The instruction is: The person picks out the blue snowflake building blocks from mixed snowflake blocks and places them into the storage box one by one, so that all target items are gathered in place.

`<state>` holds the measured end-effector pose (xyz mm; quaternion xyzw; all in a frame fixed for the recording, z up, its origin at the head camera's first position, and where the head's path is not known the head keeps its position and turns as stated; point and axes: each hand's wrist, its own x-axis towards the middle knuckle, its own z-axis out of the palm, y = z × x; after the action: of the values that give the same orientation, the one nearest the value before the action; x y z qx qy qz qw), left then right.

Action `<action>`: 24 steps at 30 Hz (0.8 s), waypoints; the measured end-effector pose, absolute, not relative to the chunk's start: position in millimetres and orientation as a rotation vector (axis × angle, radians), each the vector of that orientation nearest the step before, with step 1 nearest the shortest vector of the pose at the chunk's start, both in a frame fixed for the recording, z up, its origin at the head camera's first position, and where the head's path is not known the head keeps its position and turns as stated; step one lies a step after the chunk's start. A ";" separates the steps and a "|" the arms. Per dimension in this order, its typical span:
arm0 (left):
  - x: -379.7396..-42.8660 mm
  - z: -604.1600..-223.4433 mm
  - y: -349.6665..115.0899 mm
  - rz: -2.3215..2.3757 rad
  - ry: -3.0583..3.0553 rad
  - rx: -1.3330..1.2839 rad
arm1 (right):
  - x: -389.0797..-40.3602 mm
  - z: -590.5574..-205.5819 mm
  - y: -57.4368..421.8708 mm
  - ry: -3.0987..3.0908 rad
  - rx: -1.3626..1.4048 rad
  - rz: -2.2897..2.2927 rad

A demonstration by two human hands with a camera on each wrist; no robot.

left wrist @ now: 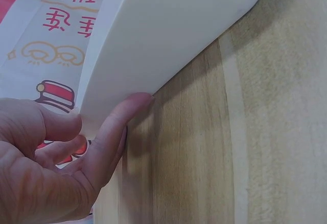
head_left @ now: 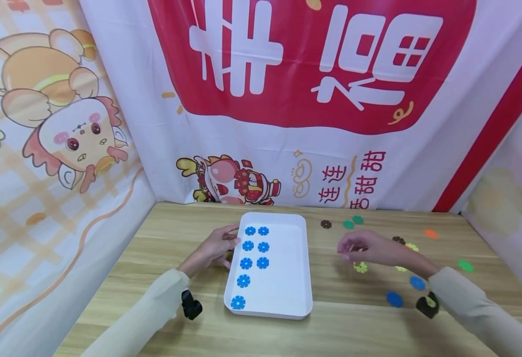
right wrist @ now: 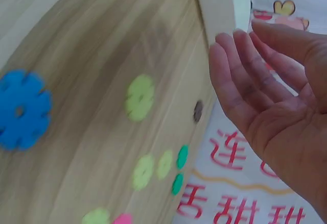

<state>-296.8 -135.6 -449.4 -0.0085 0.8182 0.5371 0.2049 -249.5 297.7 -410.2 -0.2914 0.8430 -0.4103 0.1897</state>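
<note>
A white tray [head_left: 287,277] lies on the table with blue notched plastic discs [head_left: 243,281] in two columns on its left side, the left column longer. My left hand [head_left: 218,245] grips the tray's left edge; in the left wrist view a fingertip meets the rim and another digit lies along the outer wall. My right hand [head_left: 370,248] hovers right of the tray, fingers loosely bent, holding nothing in the right wrist view. Nearest below it is a yellow-green disc [head_left: 361,267]. A loose blue disc [right wrist: 23,109] lies on the wood in the right wrist view.
Loose discs lie scattered on the right of the wooden table [head_left: 341,327]: brown [head_left: 326,224], dark green [head_left: 358,219], orange [head_left: 431,233], bright green [head_left: 465,266] and blue [head_left: 394,299]. Printed cloth walls [head_left: 278,163] stand behind and at both sides.
</note>
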 end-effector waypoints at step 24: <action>-301.9 -451.9 -137.2 1.502 2.253 -0.049 | -192.0 -470.4 434.1 2.281 -0.676 -1.167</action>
<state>-301.9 -137.2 -451.9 -0.0177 0.8125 0.5416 0.2150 -192.0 434.1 -470.4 -0.2476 0.8348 -0.4273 0.2435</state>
